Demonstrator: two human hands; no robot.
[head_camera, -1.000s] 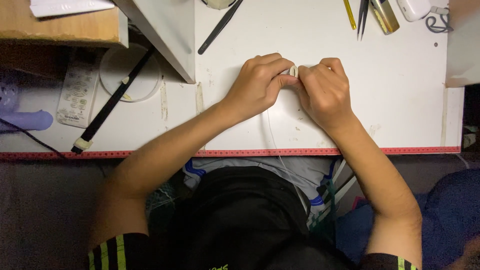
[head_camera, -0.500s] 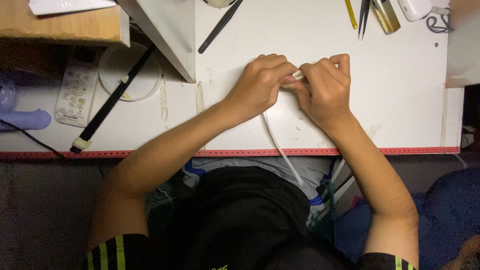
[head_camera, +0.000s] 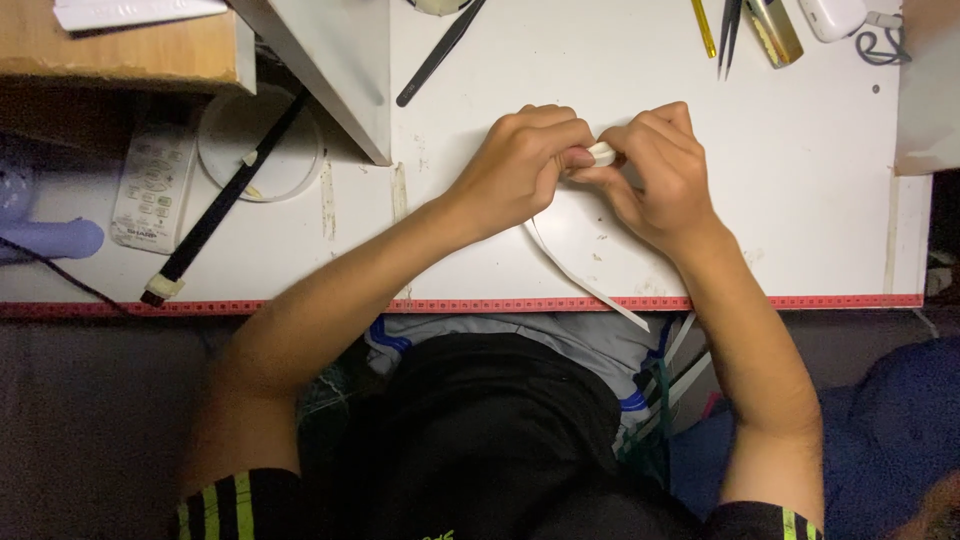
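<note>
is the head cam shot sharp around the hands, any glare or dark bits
Head view: the left hand and right hand are fairly sharp, pinching a small white piece with a white strip trailing from it; the white desk is brightly, evenly lit with no harsh glare; below the desk's red edge the lap falls into deep shadow, and the left forearm looks softly blurred.

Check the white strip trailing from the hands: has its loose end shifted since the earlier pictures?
Yes. The white strip now slants right, its end past the table's red edge, where earlier it hung nearly straight down. Both hands pinch its upper end.
</note>
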